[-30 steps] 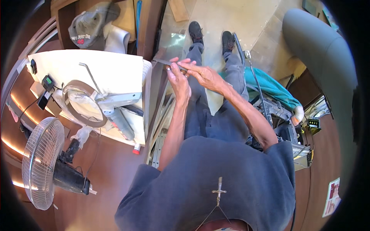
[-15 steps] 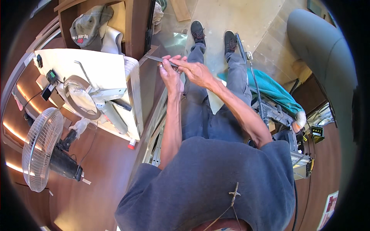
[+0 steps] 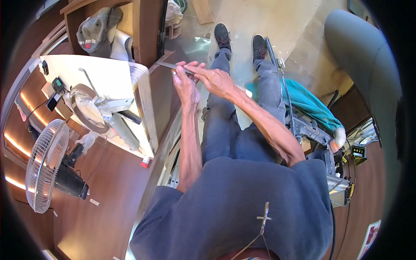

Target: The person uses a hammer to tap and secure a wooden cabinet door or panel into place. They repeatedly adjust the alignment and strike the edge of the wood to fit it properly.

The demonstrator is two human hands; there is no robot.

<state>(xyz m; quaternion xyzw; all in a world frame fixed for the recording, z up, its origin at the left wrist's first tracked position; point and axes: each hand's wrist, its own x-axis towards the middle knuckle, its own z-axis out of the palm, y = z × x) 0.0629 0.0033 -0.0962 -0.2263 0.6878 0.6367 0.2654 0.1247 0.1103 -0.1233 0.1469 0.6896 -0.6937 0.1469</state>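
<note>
Out in front of me, my left hand [image 3: 187, 88] and my right hand [image 3: 218, 82] are together, both closed on one thin, flat metal strip [image 3: 166, 64]. Its bare end sticks out to the left, close to the corner of a brown wooden panel. The rest of the strip is hidden among my fingers, so whether it is a file or a blade cannot be made out. My left hand is lower, with its thumb up against the strip. From the right, my right hand reaches over, its fingers pressed along the strip near the left fingertips.
At left a white board [image 3: 104, 69] carries a metal bracket [image 3: 115, 104] and a ring-shaped part. A fan [image 3: 45, 167] stands below it, and a grey cap [image 3: 97, 30] lies in a wooden cubby above. Teal cloth [image 3: 307, 102] drapes over metal gear on the right, beside a rail.
Both hands have shifted slightly to the left with the metal strip, keeping their grip. The surroundings at left have also slid a little leftward in view.
</note>
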